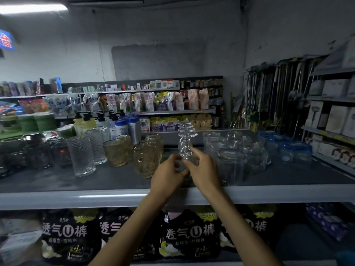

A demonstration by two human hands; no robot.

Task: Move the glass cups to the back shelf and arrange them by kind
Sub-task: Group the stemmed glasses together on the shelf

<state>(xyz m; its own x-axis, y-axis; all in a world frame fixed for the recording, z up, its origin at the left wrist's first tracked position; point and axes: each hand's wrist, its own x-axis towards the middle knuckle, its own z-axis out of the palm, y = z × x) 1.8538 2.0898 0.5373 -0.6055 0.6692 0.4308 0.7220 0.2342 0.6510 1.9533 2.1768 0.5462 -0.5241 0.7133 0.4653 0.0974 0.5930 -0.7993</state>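
From the head view I have the left hand (169, 174) and the right hand (204, 169) close together over the middle of the grey shelf (76, 181), both on one twisted clear glass (185, 148) that stands foot up. The left fingers (172, 161) are curled round its lower part from nine o'clock, and the right fingers (197, 156) pinch it from three o'clock. The rim is hidden behind the hands, so I cannot tell whether it touches the shelf. Directly behind it, at twelve o'clock, a short row of similar upturned glasses (186, 126) runs toward the back, with mostly their round feet showing. At nine o'clock of the hands, just beside the left one, stand amber mugs (145, 158). Further out are amber tumblers (115, 152), then tall dimpled clear tumblers (80, 154), and dark glasses (36, 150) at the far left. At three o'clock, near the right hand, sits a cluster of plain clear mugs (230, 166), and beyond them at two o'clock are blue-tinted cups (290, 148). Behind the left groups I see pump bottles (84, 120) and green tubs (44, 120). At six o'clock, under the shelf's front edge, black packs (71, 233) with white lettering line the lower level. Across the aisle at twelve o'clock, far shelves (172, 112) carry bagged goods, too blurred for me to read.
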